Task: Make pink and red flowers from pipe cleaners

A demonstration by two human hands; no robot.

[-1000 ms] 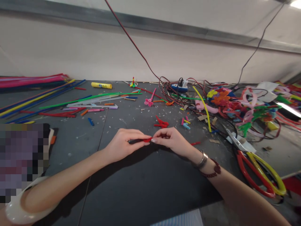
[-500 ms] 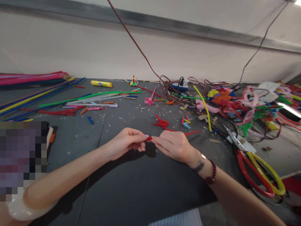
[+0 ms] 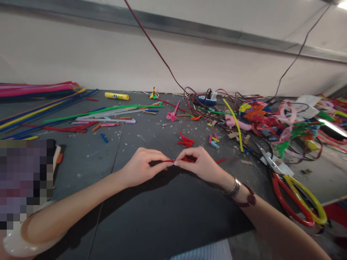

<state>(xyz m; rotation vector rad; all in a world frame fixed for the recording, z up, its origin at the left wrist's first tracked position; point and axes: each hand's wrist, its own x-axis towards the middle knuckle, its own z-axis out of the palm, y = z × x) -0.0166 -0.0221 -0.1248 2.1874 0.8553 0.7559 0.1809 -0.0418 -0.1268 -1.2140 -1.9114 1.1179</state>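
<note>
Between my two hands runs a thin red pipe cleaner [image 3: 221,160], its free end sticking out to the right behind my right hand. My left hand [image 3: 144,164] pinches one end of it with thumb and fingers. My right hand [image 3: 204,165] pinches it close by, the two sets of fingertips almost touching. Just beyond my right hand lies a small bundle of bent red pipe cleaner pieces [image 3: 185,140]. Short pink, yellow and light blue pieces [image 3: 214,143] rest to the right of that bundle.
Large scissors [image 3: 295,195] with red and yellow handles lie at the right. Behind them is a heap of colourful pipe cleaner shapes [image 3: 290,122]. A yellow glue stick [image 3: 116,96], a power strip [image 3: 207,99] with cables, and long pipe cleaners [image 3: 43,108] lie along the back.
My right hand has turned, so its thumb and fingertips now show around the red pipe cleaner. My left hand's fingers have straightened and lowered into a flatter pinch.
</note>
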